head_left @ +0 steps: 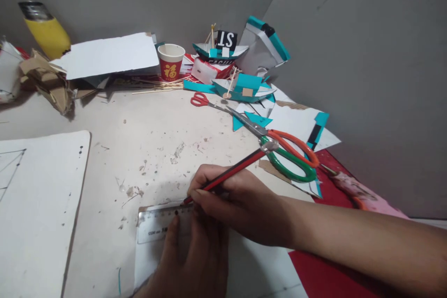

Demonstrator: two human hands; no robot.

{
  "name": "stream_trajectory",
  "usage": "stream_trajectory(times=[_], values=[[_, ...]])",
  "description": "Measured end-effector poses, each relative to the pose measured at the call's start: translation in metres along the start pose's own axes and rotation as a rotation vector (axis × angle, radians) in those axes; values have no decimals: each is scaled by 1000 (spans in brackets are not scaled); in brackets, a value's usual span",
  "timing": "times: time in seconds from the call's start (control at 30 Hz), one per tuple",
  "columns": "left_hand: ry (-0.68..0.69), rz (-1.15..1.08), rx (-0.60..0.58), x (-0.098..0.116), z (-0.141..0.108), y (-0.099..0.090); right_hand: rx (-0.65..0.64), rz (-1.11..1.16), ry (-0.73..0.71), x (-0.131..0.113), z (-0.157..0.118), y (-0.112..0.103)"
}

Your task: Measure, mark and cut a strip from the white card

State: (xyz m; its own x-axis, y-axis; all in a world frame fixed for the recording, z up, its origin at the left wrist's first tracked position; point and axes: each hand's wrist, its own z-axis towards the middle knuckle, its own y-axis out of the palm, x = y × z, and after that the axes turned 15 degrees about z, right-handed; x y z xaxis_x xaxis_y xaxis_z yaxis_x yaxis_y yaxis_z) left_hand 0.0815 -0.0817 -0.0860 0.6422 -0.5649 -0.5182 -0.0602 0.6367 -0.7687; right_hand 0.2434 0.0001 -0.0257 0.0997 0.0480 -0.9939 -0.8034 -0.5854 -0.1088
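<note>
Desk (104, 116): it is pale and has little specks on it, and it spreads out under our left hand (190, 251) and our right hand (240, 205).
Big white sheet (38, 223): it is to the left of our hands, with lines and black dots drawn on it.
Hands: they are close together. The left one presses flat with its fingers spread, and the right one is closed in a pinch. We cannot tell if they touch each other.
Small white card (139, 265): it is under our left hand.
Yellow bottle (49, 35): it leans far past our hands, to the left.
Paper boat (244, 93): it is blue-green and white, and it sits past our right hand.
Big scissors (259, 129): they lie just past our right hand, with one orange handle and one green one.
Red cup (170, 66): it stands well past our hands.
Ruler (150, 223): it is see-through and lies on the card, under our left fingers.
Pencil (230, 171): it is red and black, in our right hand, with its tip by the ruler's far edge.
</note>
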Motion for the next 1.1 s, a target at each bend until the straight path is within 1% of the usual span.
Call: stream_trajectory(times=[0.1,0.23,0.33,0.5,0.67,0.87,0.93,1.03,1.1], values=[[-5,-7,-4,0,1,0,7,7,37,-1,1,0],[-14,0,0,1,2,0,47,13,38,0,2,0],[-31,10,-2,1,2,-1,30,15,66,0,2,0],[2,39,-45,1,1,-3,4,-12,26,-1,2,0],[-16,20,-8,1,1,-2,35,-31,-4,0,2,0],[-13,-9,-3,0,1,-2,41,-6,19,2,0,1],[-27,-13,6,1,1,-1,97,43,53,2,-2,-1],[-41,-29,7,3,0,-1,252,182,142,1,-8,-7],[-44,-35,3,3,-1,-1,351,273,150,1,-15,-12]])
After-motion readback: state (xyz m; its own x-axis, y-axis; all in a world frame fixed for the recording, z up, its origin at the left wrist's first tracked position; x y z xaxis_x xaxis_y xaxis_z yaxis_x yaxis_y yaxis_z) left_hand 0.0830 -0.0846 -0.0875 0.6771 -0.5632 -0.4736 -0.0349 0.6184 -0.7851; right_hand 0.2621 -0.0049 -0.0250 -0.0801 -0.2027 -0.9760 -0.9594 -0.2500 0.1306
